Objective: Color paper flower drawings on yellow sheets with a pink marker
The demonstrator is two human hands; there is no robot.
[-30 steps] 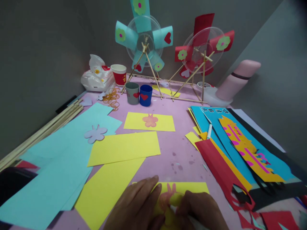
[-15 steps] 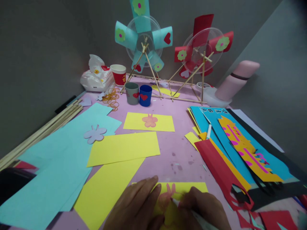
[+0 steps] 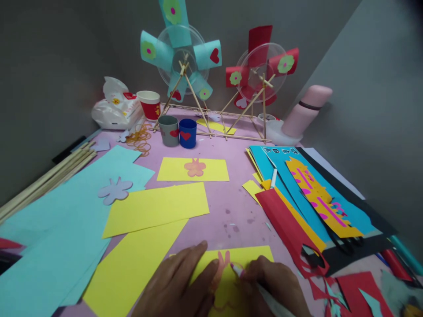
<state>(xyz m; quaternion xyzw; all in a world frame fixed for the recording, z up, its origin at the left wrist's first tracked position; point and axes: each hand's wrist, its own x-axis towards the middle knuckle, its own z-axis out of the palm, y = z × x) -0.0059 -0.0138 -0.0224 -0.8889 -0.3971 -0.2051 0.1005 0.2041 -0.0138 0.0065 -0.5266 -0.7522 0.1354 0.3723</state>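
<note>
Grey walls (image 3: 59, 57) close in around a lilac table (image 3: 228, 198) with dark smudges on its surface. At the near edge lies a yellow paper sheet (image 3: 231, 288), its top edge clear of the fingers and its lower part running out of view. On it is a butterfly drawing (image 3: 225, 259) in pinkish orange: two upright antennae, a shaded wing area partly covered by the fingers, a thin rounded outline on the other side, and a faint wavy line farther down.

The left hand (image 3: 180, 279) rests palm down across the sheet's left side, fingers extended with small gaps, gripping nothing. The right hand (image 3: 276, 277) pinches a white marker (image 3: 238, 270), whose dark pinkish tip sits beside the antennae where the outline begins.

Farther back, a yellow card (image 3: 216, 175) bears a coloured-in butterfly, fully visible, with lobed wings. To the left, a pale purple butterfly cutout (image 3: 115, 191) lies on light blue sheets (image 3: 66, 246), close against another yellow strip (image 3: 158, 209). Beyond stand a grey cup (image 3: 168, 137) and a blue cup (image 3: 187, 127), with turquoise (image 3: 181, 48) and red (image 3: 259, 66) paper windmills behind.
</note>
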